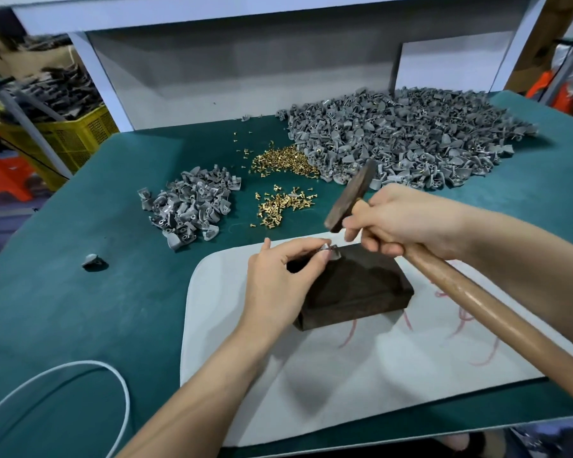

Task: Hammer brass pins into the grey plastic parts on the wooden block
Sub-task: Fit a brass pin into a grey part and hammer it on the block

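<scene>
**Steadying the part for the blow**

My left hand [285,276] is pinching the grey plastic part [332,251] on the far top edge of the wooden block [354,285], fingers curled in against its sides. I am judging the part light, stiff and a little slick, so I am taking it low on the flanks, clear of the top where the blow should land. The hammer [351,200] is hanging just above it, head tilted and top-heavy, I reckon. My right hand [407,219] is gripping the handle close under the head, fingers wrapped tight round the wood.
</scene>
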`<state>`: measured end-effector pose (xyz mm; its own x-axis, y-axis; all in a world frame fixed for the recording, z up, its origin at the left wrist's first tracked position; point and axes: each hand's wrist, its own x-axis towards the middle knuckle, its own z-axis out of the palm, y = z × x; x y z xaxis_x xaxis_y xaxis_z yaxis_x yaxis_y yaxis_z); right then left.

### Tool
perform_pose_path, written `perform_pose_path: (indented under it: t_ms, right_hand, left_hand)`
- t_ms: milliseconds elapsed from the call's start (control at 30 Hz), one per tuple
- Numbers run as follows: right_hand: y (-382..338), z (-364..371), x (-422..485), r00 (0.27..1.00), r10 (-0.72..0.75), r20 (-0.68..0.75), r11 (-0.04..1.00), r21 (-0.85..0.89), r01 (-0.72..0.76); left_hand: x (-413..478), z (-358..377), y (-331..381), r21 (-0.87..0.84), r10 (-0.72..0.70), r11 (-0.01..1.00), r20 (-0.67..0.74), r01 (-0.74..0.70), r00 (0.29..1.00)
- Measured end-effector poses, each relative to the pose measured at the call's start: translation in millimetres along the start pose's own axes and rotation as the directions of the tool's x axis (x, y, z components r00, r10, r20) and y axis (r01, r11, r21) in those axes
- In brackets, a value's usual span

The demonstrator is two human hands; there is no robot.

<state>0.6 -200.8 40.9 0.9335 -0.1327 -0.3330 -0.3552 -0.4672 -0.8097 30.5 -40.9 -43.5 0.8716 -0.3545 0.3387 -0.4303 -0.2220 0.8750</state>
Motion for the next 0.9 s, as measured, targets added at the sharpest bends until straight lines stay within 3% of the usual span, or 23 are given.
perform_pose_path:
  t_ms: [167,267,433,733,900]
  right_hand:
    - [-13,-10,-17,1.000,0.015,-0.016,0.980,-0.197,-0.018]
    - [-12,-3,-21,1.000,-0.026,-0.012,0.940,-0.342,0.021]
    - [-11,7,-27,0.996,-0.093,0.000,0.902,-0.424,0.084]
    - [-5,8,-29,0.995,-0.095,-0.035,0.882,-0.466,0.068]
    - [-7,4,-31,0.993,-0.108,-0.054,0.915,-0.397,0.078]
  left_hand:
    - [4,1,-7,-0.059,-0.106,0.992,0.118,0.113,0.987]
    - [6,-1,-8,-0.043,-0.089,0.994,0.152,0.097,0.984]
    - [8,-2,-9,-0.072,-0.096,0.992,0.147,0.108,0.984]
    - [8,-1,-10,-0.058,-0.046,0.997,0.155,0.056,0.987]
    - [8,-1,-10,-0.048,-0.061,0.996,0.160,0.070,0.985]
